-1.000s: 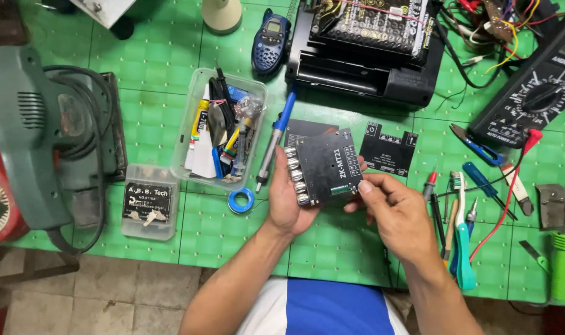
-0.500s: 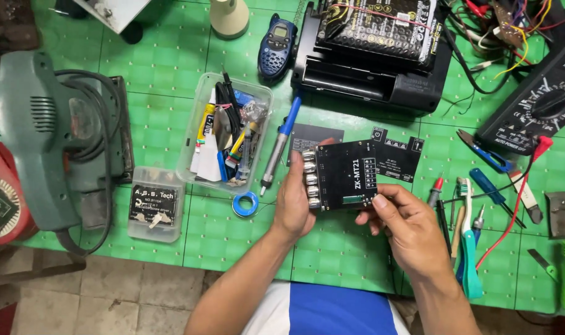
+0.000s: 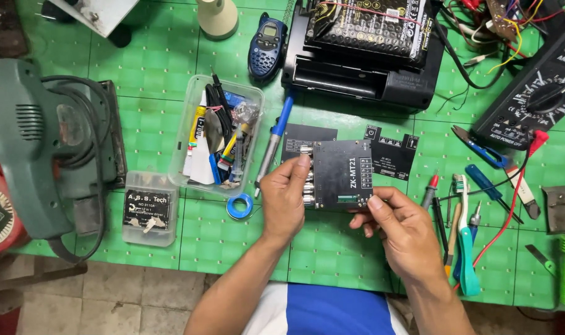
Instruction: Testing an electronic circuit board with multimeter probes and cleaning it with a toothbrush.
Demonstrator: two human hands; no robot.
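Both hands (image 3: 285, 198) (image 3: 400, 229) pinch black circuit board (image 3: 341, 174).

Multimeter (image 3: 540, 99) cut off at right edge; board (image 3: 341, 174) underside hidden

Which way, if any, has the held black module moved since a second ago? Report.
Yes. The black module has turned square and edged right toward the notched black panel.

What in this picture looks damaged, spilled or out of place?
Nothing looks damaged or spilled. The left hand and right hand hold a black circuit board level above the green mat. Tools lie scattered at right, and loose coloured wires tangle at the top right.
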